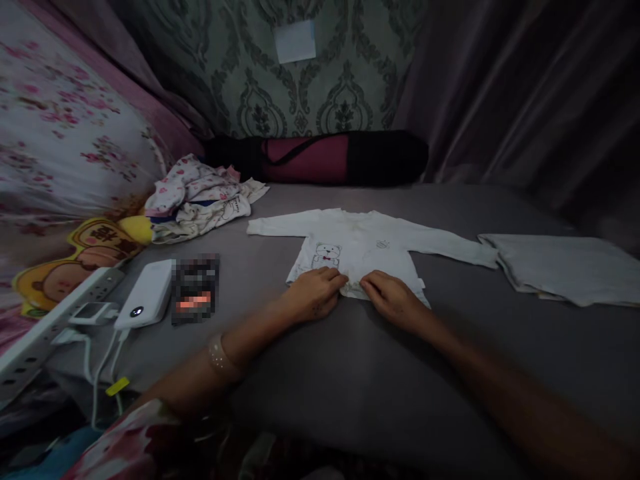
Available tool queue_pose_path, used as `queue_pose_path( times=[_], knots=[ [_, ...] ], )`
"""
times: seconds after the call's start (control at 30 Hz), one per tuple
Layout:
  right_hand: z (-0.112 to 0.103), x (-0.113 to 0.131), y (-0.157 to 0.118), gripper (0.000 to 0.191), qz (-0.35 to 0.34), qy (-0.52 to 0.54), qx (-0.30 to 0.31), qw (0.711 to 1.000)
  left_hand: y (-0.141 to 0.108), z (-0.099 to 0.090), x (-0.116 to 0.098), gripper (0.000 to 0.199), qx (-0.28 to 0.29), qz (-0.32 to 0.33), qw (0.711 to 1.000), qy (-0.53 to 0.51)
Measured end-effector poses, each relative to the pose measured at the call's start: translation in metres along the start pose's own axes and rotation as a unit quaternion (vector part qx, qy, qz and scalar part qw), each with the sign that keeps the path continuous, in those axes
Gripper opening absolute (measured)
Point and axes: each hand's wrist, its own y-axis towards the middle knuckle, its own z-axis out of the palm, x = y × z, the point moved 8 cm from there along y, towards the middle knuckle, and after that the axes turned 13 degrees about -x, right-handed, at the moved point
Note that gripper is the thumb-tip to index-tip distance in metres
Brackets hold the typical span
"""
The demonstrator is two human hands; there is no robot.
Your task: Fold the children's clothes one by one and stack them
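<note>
A small white long-sleeved shirt (357, 247) lies spread on the grey sheet, sleeves out to both sides, with a bear print near its lower left. At its bottom hem, my left hand (316, 293) is closed, fingertips pinching the fabric left of the middle. My right hand (393, 299) pinches the same hem a little to the right. A short stretch of hem shows between the two hands. The right sleeve's cuff reaches a folded white cloth (570, 268).
Crumpled baby clothes (197, 200) lie at the back left. Nearer are a yellow cushion (65, 270), a power strip (55, 330), a white power bank (147, 293) with cables and a blurred item (195, 290). A black and maroon roll (320, 159) lies along the wall.
</note>
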Motion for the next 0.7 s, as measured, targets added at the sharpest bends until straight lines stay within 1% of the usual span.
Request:
queue_pose_path(
  times=[0.07, 0.13, 0.17, 0.23, 0.3, 0.33, 0.43, 0.5, 0.57, 0.63, 0.67, 0.7],
  knots=[
    [-0.006, -0.015, 0.004, 0.032, 0.091, 0.040, -0.033, 0.995, 0.002, 0.003, 0.003, 0.027, 0.001, -0.017, 1.000, 0.001],
    [-0.013, -0.028, 0.005, 0.035, 0.165, 0.079, -0.064, 0.981, 0.004, 0.001, 0.007, 0.025, -0.016, -0.049, 0.999, -0.013],
    [-0.016, -0.031, 0.005, 0.036, 0.186, 0.095, -0.078, 0.975, 0.006, -0.001, 0.009, 0.026, -0.032, -0.067, 0.997, -0.024],
    [-0.021, -0.032, 0.006, 0.037, 0.198, 0.119, -0.096, 0.968, 0.009, -0.009, 0.010, 0.028, -0.072, -0.095, 0.992, -0.048],
    [-0.024, -0.028, 0.006, 0.036, 0.183, 0.130, -0.105, 0.969, 0.011, -0.013, 0.006, 0.029, -0.095, -0.099, 0.988, -0.071],
    [-0.025, -0.025, 0.007, 0.036, 0.173, 0.130, -0.109, 0.970, 0.013, -0.012, 0.003, 0.030, -0.093, -0.092, 0.988, -0.080],
    [-0.025, -0.016, 0.007, 0.033, 0.140, 0.119, -0.112, 0.976, 0.014, -0.002, -0.005, 0.031, -0.063, -0.067, 0.993, -0.080],
    [-0.022, -0.010, 0.006, 0.031, 0.115, 0.108, -0.102, 0.982, 0.013, 0.003, -0.011, 0.031, -0.041, -0.040, 0.996, -0.067],
    [-0.018, -0.003, 0.004, 0.028, 0.076, 0.091, -0.085, 0.989, 0.009, 0.004, -0.021, 0.030, -0.023, 0.005, 0.998, -0.056],
    [-0.012, 0.007, 0.000, 0.028, 0.030, 0.071, -0.049, 0.996, 0.006, 0.000, -0.030, 0.028, -0.007, 0.041, 0.997, -0.060],
    [-0.009, 0.012, -0.002, 0.027, 0.006, 0.062, -0.024, 0.998, 0.004, -0.004, -0.032, 0.026, 0.000, 0.042, 0.997, -0.067],
    [-0.006, 0.016, -0.005, 0.026, -0.015, 0.055, 0.003, 0.998, 0.004, -0.008, -0.032, 0.024, 0.006, 0.030, 0.996, -0.079]
  ],
)
